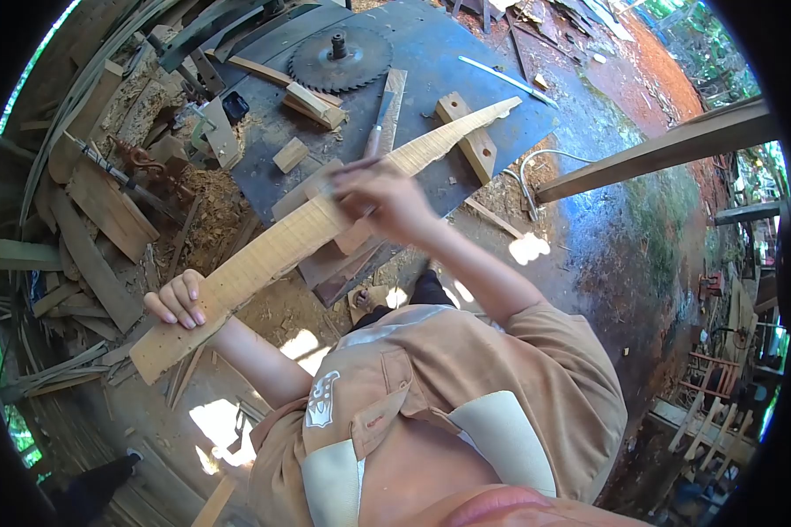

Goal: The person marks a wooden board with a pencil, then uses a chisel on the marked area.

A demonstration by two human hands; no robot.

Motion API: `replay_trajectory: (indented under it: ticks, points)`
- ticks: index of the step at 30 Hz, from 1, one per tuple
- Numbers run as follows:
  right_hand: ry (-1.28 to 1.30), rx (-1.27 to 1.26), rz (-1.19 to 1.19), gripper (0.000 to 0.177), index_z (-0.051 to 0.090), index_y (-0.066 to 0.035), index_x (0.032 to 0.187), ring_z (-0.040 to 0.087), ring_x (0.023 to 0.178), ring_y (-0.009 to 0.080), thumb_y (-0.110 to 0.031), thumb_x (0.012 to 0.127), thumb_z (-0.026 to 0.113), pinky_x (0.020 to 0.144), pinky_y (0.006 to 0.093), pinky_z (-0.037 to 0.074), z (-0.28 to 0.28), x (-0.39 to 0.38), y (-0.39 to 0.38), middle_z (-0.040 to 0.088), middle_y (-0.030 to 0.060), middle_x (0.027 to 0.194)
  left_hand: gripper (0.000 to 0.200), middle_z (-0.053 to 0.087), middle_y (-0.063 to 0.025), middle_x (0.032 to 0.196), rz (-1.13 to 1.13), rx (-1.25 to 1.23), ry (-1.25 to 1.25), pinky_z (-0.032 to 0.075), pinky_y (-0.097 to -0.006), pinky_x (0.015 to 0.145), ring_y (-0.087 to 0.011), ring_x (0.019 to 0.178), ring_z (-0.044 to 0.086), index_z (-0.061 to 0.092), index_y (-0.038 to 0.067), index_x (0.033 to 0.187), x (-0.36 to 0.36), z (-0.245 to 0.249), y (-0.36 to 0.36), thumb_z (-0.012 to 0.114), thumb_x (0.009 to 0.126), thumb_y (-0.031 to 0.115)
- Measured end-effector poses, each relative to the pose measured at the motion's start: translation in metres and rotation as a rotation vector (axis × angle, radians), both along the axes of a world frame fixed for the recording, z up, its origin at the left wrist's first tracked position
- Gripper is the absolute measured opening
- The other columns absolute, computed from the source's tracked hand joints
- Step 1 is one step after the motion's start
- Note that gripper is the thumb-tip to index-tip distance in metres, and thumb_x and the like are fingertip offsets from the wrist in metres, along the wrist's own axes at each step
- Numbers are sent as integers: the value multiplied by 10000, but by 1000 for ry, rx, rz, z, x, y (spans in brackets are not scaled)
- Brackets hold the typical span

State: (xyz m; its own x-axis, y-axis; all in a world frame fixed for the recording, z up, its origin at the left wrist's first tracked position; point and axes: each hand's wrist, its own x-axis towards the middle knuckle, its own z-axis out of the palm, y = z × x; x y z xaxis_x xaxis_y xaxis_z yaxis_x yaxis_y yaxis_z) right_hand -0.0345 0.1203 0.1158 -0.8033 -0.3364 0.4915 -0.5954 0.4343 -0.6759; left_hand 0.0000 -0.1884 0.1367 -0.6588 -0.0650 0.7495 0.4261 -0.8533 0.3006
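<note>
A long, curved wooden board (pixel 272 255) runs diagonally from the lower left up to the right, its far end over the blue-grey work table (pixel 264 132). My left hand (pixel 177 300) grips the board near its wide lower end, fingers over the top edge. My right hand (pixel 382 202), blurred by motion, is closed on a dark object at the middle of the board; what it is cannot be made out. The far end lies across a wooden block with holes (pixel 477 154). A knife-like tool with a wooden handle (pixel 375 139) lies just beyond my right hand.
A circular saw blade (pixel 338 60) lies on the table beyond small wood blocks (pixel 291 155). A pale strip (pixel 508 82) lies at the right. A wooden post (pixel 659 149) juts in from the right. Scrap boards (pixel 88 255) are heaped at the left.
</note>
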Motion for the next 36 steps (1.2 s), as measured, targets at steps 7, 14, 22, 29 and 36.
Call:
replay_trajectory:
  ticks: [7,14,22,29,36]
  points:
    - [-298,140,-501,128,631,-26,884,594,854,160,-120,824,568,708,280,484,-62,-55,92,615,104,1009,267,499,-24,506,37,43,-64,401,-292,673,-130,471,521,451,88,680,11,-9,3,428,886,257]
    - [164,76,90,309,601,-143,980,583,948,151,-40,689,596,941,377,373,6,21,-35,632,10,975,237,505,-24,510,-26,6,43,394,-286,657,-122,473,520,451,85,687,-2,-3,-1,425,886,212]
    - [-396,141,-528,154,618,-52,952,605,799,185,-105,839,527,671,276,482,-52,-52,95,604,101,1046,216,502,-27,500,-19,21,-29,393,-289,654,-131,447,503,448,82,689,-6,-2,4,433,877,189]
    - [50,109,80,392,605,-143,1001,542,1016,209,26,647,596,939,413,364,2,3,-13,608,41,1042,233,497,-18,492,-47,-5,14,396,-276,628,-122,439,501,445,90,665,-10,3,-1,411,882,165]
    - [-275,72,-706,251,608,-101,991,569,934,289,-286,867,491,819,359,438,-101,-67,164,614,95,1001,236,491,-30,497,-68,13,-14,388,-285,670,-128,455,495,445,83,681,-7,-4,0,441,876,216]
